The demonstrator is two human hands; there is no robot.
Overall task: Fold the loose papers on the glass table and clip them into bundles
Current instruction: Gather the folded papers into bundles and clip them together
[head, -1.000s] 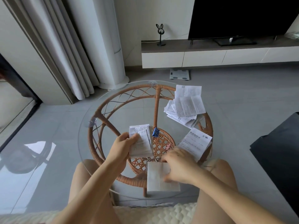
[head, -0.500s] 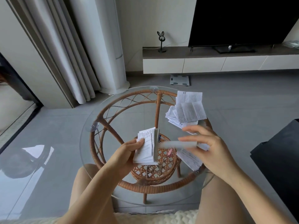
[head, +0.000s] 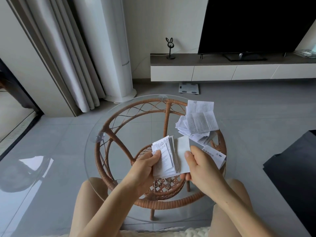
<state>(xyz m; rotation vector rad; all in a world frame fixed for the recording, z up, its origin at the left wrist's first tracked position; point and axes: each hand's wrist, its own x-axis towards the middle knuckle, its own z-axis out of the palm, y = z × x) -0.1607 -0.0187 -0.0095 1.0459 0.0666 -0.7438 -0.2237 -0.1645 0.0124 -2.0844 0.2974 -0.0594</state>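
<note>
My left hand [head: 145,170] grips a stack of folded papers [head: 163,156] held above the round glass table [head: 95,168], thumb on the printed top sheet. My right hand [head: 201,166] pinches a folded white sheet [head: 183,151] and holds it against the stack's right side. A loose pile of printed papers [head: 198,122] lies at the table's far right. One more printed paper [head: 215,155] lies flat just right of my right hand. No clip is visible; the hands and papers cover the spot beneath them.
The glass top rests on a rattan frame [head: 119,144] with a woven lower basket [head: 164,187]. My bare knees flank the near edge. A black object [head: 294,168] stands at the right, a TV cabinet [head: 222,71] and floor scale [head: 189,88] beyond.
My right hand lifted the folded white sheet from the table's near edge and brought it left against the stack in my left hand. The blue clip seen earlier is now hidden.
</note>
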